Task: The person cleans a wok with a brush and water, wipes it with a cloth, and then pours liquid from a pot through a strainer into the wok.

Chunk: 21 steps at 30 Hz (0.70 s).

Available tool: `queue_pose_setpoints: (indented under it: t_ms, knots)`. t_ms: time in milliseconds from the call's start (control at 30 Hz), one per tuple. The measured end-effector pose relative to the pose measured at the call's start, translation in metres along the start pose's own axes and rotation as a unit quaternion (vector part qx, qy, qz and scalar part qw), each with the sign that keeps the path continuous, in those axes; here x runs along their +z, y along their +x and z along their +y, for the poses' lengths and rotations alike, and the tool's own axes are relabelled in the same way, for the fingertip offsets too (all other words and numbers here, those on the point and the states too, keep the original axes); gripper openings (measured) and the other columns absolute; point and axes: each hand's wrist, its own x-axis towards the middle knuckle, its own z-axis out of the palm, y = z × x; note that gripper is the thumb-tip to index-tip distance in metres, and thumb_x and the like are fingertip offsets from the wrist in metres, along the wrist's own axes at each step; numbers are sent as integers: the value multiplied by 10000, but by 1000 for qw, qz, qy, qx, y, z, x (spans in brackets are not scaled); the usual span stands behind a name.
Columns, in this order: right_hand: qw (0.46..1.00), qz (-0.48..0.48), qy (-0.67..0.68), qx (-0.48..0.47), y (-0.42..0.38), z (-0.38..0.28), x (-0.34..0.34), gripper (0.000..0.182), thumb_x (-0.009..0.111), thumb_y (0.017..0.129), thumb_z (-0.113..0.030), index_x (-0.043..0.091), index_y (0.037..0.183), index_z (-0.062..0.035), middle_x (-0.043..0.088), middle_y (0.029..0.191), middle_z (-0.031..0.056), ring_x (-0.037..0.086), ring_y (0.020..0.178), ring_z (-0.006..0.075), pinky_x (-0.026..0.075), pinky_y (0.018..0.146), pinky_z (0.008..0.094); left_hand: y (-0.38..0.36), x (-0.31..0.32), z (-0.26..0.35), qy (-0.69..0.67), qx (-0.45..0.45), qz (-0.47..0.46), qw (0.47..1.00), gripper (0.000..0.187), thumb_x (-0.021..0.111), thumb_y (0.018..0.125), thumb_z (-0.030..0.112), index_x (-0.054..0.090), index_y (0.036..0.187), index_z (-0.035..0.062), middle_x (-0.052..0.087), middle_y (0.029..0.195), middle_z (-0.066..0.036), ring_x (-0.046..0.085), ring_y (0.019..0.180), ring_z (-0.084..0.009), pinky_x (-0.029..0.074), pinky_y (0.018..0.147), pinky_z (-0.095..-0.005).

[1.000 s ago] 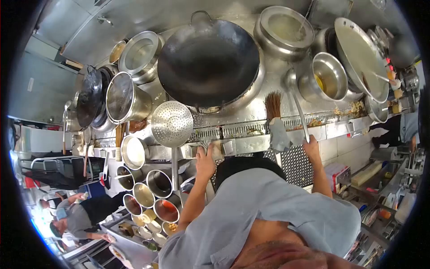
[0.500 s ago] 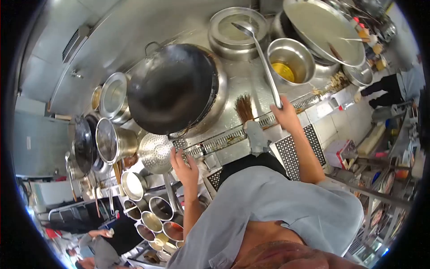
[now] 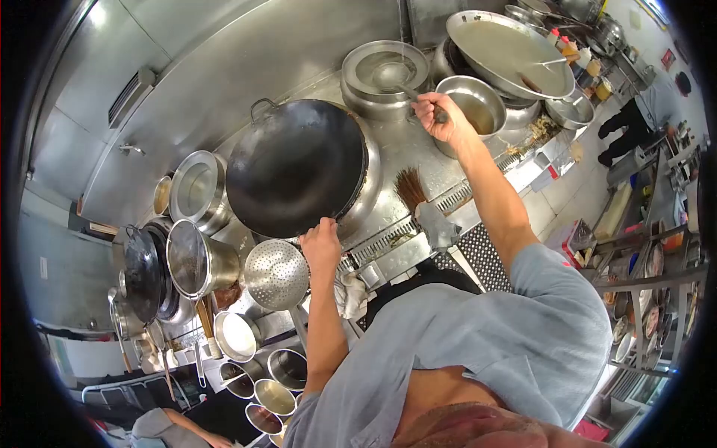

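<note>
A large black wok (image 3: pixel 295 168) sits tilted on the stove, its inside bare and dark. My left hand (image 3: pixel 321 245) is closed at its near rim, where the loop handle is hidden under the fingers. Stretched out to the far side, my right hand (image 3: pixel 441 118) grips the handle of a metal ladle (image 3: pixel 394 74). The ladle's bowl is over the round steel pot (image 3: pixel 382 108) at the back, apparently dipped in its liquid. Beside my right wrist stands a steel pot with yellowish liquid (image 3: pixel 482 116).
A perforated strainer (image 3: pixel 277 275) lies left of my left hand. A bamboo brush (image 3: pixel 410 189) rests on the stove's front edge. At the back right is a wide pan of cloudy liquid (image 3: pixel 508 56). Several seasoning pots (image 3: pixel 275 397) stand lower left. Other people (image 3: pixel 638 123) are further off.
My left hand has moved from open beside the strainer to holding the wok's rim. My right hand has reached forward with the ladle, gripping lower on its handle; the view has shifted.
</note>
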Motion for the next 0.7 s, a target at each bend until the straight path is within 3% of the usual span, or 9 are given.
queue_pose_setpoints:
  t_ms: [167, 200, 433, 500, 567, 600, 633, 667, 700]
  knots:
    - [997, -72, 21, 20, -33, 31, 20, 75, 554, 869, -77, 502, 841, -32, 453, 620, -62, 455, 485, 20, 379, 407, 166, 1, 7, 0, 8, -1, 7, 1000, 102, 556, 911, 203, 587, 902, 106, 650, 750, -114, 614, 723, -313, 410, 695, -465]
    - [996, -85, 14, -1, -41, 41, 22, 132, 556, 871, -74, 510, 953, 19, 449, 629, -66, 444, 481, 13, 380, 407, 165, 0, 8, -1, 8, -1, 11, 1000, 104, 557, 911, 205, 586, 901, 105, 649, 745, -118, 615, 720, -317, 410, 692, -467]
    - [991, -111, 61, 36, -113, 128, 37, 225, 541, 888, -97, 517, 1070, 34, 430, 641, -58, 426, 470, 23, 377, 386, 179, 4, 5, -5, 13, -25, -40, 999, 133, 586, 885, 202, 624, 859, 78, 663, 795, -118, 632, 773, -304, 431, 697, -456]
    - [992, -103, 53, 48, -128, 152, 36, 269, 537, 893, -103, 514, 1123, 35, 432, 662, -47, 421, 466, 35, 369, 372, 194, 9, 0, -11, -155, 4, 45, 987, 162, 605, 871, 186, 666, 823, 44, 650, 856, -158, 619, 783, -326, 446, 734, -462]
    - [993, -88, 41, 63, -138, 167, 30, 317, 553, 886, -93, 512, 1171, 39, 433, 670, -32, 418, 457, 51, 355, 360, 202, 30, -2, -30, -134, -30, 57, 989, 201, 616, 862, 194, 687, 778, 26, 638, 870, -177, 585, 839, -345, 450, 757, -466]
    - [995, -76, 21, 67, -142, 173, 29, 320, 558, 880, -92, 514, 1172, 30, 431, 671, -30, 410, 450, 51, 347, 351, 203, 52, -10, -36, -84, -42, 4, 996, 258, 610, 866, 255, 693, 769, 30, 637, 834, -181, 585, 856, -352, 451, 768, -467]
    - [996, -63, 2, 70, -147, 179, 28, 323, 564, 874, -90, 517, 1173, 22, 429, 672, -29, 403, 444, 52, 339, 343, 204, 71, 5, -53, -46, -13, 26, 999, 309, 593, 869, 304, 705, 771, 33, 633, 790, -185, 593, 803, -367, 458, 741, -481]
    - [996, -50, -18, 77, -151, 186, 27, 353, 555, 872, -80, 479, 1198, 33, 426, 669, -20, 413, 424, 57, 350, 316, 213, 93, 18, -70, -115, -82, -53, 989, 330, 588, 876, 337, 716, 831, 37, 631, 782, -205, 589, 735, -392, 457, 684, -482]
    - [995, -40, -39, 79, -153, 191, 27, 386, 547, 869, -69, 441, 1223, 44, 424, 666, -11, 424, 404, 62, 362, 290, 222, 111, 23, -73, -205, -195, -129, 950, 356, 603, 885, 380, 724, 895, 45, 658, 764, -145, 610, 671, -327, 453, 627, -425]
